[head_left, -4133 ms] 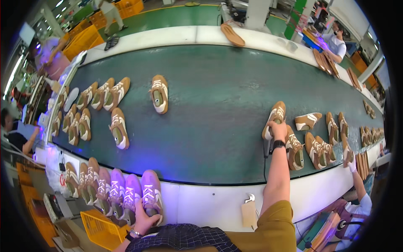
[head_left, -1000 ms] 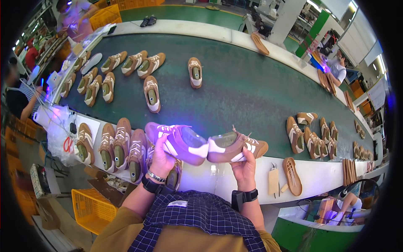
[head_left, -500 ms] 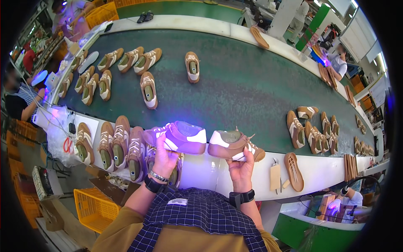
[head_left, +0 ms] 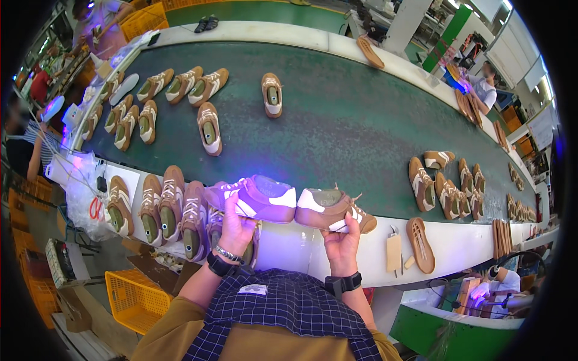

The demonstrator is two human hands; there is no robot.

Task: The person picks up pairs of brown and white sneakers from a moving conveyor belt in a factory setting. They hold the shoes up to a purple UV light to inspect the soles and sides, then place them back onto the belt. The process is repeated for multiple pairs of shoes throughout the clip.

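Observation:
Two brown-and-white sneakers are held heel to heel above the near edge of the conveyor. The left sneaker (head_left: pixel 265 201), tinted purple by a light, points left with its sole facing down. My left hand (head_left: pixel 236 228) is closed on it from below, the thumb up along its side. The right sneaker (head_left: pixel 328 210) points right, and my right hand (head_left: pixel 341 240) grips it low on the near side, thumb against the upper. Their white heel patches almost meet. Under and left of my left hand stands a row of similar sneakers (head_left: pixel 194 219) on the white ledge.
Beyond lies a dark green conveyor belt (head_left: pixel 337 132) with groups of sneakers at left and right. On the white ledge to the right are a tan sole (head_left: pixel 420 246) and a tool with a pale handle (head_left: pixel 394 253). A yellow crate (head_left: pixel 135 301) sits lower left. Other people work around the line.
The right sneaker has come slightly left, its heel now nearer the left one. Shoes on the belt have shifted a little left in view. Both hands keep their hold.

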